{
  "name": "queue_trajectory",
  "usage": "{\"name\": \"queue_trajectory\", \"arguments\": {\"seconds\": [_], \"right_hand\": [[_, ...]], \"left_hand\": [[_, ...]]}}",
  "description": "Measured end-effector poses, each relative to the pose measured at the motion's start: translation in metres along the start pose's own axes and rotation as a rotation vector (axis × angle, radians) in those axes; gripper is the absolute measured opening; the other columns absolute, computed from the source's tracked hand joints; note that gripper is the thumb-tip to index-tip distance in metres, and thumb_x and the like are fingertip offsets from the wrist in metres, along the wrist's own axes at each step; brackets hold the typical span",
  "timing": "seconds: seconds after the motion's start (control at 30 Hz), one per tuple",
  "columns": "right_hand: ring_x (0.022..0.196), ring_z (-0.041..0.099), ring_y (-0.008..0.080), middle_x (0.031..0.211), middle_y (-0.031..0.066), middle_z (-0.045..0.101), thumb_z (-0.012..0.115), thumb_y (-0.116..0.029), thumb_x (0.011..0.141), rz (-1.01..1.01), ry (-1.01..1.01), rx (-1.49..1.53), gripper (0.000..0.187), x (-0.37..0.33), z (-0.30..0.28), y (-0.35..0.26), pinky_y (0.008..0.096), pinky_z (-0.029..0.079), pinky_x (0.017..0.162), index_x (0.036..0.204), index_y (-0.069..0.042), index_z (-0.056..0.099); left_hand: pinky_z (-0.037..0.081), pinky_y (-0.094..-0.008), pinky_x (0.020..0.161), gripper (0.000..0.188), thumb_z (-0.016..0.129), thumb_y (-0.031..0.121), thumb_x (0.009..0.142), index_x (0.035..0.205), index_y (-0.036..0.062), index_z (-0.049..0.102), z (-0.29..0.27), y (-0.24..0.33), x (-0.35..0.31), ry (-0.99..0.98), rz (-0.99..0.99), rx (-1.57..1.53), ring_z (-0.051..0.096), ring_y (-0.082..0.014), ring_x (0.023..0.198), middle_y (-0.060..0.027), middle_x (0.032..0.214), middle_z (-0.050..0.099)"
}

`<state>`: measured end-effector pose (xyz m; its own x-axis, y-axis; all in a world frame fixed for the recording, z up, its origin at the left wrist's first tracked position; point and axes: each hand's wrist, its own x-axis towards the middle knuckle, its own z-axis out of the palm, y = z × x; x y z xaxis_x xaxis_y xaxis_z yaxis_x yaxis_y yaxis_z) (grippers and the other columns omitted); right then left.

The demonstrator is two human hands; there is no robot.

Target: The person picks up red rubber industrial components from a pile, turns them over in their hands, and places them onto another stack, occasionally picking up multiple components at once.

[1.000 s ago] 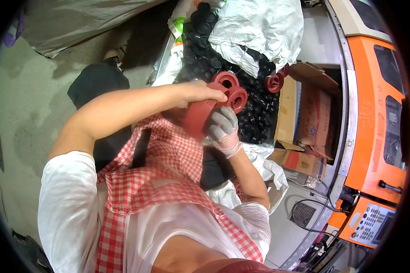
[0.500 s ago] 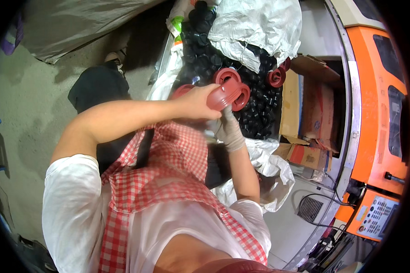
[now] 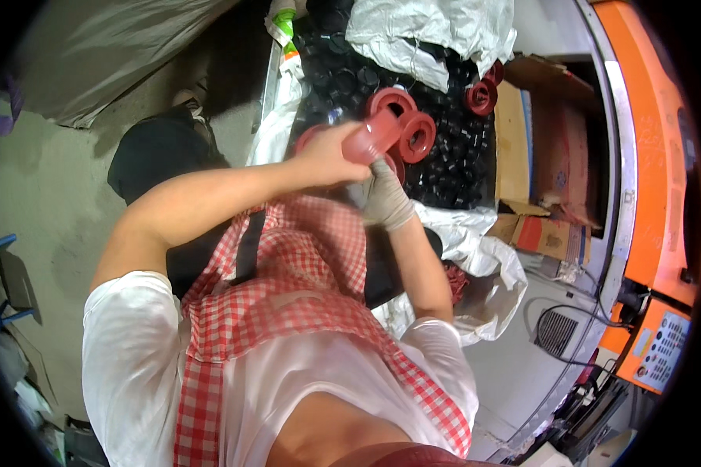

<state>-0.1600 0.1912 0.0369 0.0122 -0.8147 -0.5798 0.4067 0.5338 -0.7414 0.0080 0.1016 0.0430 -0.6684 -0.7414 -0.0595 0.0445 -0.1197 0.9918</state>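
Observation:
My bare left hand (image 3: 329, 159) is wrapped round a dark red plastic part (image 3: 372, 138), round and ribbed like a pipe fitting. On my right hand (image 3: 389, 199) is a pale glove; its thumb presses the lower side of the same part, and its other fingers are mostly hidden. Close around lie more red ring-shaped parts: a flanged ring (image 3: 417, 137) just right, another ring (image 3: 389, 101) beyond, and one partly behind my left hand. They rest over a heap of small black plastic pieces (image 3: 448, 167).
A white woven sack (image 3: 432, 35) covers the far side of the heap. Further red parts (image 3: 481, 97) lie at its right, near an open cardboard box (image 3: 557, 156). A white bag (image 3: 491, 292) with red bits stands by my right forearm. An orange machine (image 3: 646, 140) is at far right.
The held red part has shifted slightly left and tilted, with both hands still at it. The flanged ring to its right shows more fully. The whole view has shifted a little.

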Motion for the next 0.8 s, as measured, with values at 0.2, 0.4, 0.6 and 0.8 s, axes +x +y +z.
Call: {"name": "queue_trajectory", "arguments": {"seconds": [0.2, 0.4, 0.6, 0.8], "right_hand": [[0.077, 0.067, 0.0228, 0.089, 0.0101, 0.066, 0.069, -0.043, 0.082, -0.271, 0.474, -1.095, 0.046, 0.039, -0.105, 0.05, 0.0331, 0.054, 0.066, 0.102, -0.003, 0.06], [0.114, 0.058, 0.0323, 0.113, 0.0219, 0.063, 0.069, -0.044, 0.072, -0.104, 0.501, -2.018, 0.078, 0.056, -0.137, 0.099, 0.046, 0.026, 0.11, 0.135, -0.006, 0.04], [0.093, 0.064, 0.0381, 0.101, 0.0204, 0.066, 0.067, -0.023, 0.072, -0.304, 0.851, -1.312, 0.047, 0.011, -0.074, 0.017, 0.0447, 0.045, 0.089, 0.113, -0.003, 0.055], [0.097, 0.06, 0.0307, 0.098, 0.0132, 0.061, 0.074, -0.007, 0.066, -1.062, 0.294, -0.796, 0.056, 0.042, 0.018, -0.046, 0.0382, 0.048, 0.084, 0.117, -0.002, 0.052]], "left_hand": [[0.05, -0.0309, 0.085, 0.064, 0.074, 0.015, 0.074, 0.13, 0.0036, 0.046, -0.007, -0.045, 0.028, 0.229, -0.074, -0.523, 0.061, -0.0187, 0.096, -0.0086, 0.107, 0.063], [0.047, -0.0357, 0.093, 0.055, 0.068, 0.017, 0.078, 0.127, 0.0012, 0.05, -0.011, -0.125, 0.011, 0.225, -0.503, 0.227, 0.061, -0.0292, 0.108, -0.019, 0.113, 0.063], [0.044, -0.037, 0.098, 0.072, 0.074, 0.025, 0.079, 0.137, 0.0001, 0.04, 0.003, -0.078, 0.027, 0.289, -0.089, 0.454, 0.055, -0.0267, 0.117, -0.0168, 0.131, 0.053], [0.048, -0.0333, 0.094, 0.067, 0.076, 0.012, 0.079, 0.135, 0.0025, 0.04, -0.018, 0.015, 0.05, 0.127, -0.018, -0.513, 0.058, -0.0174, 0.107, -0.011, 0.12, 0.057]]}}
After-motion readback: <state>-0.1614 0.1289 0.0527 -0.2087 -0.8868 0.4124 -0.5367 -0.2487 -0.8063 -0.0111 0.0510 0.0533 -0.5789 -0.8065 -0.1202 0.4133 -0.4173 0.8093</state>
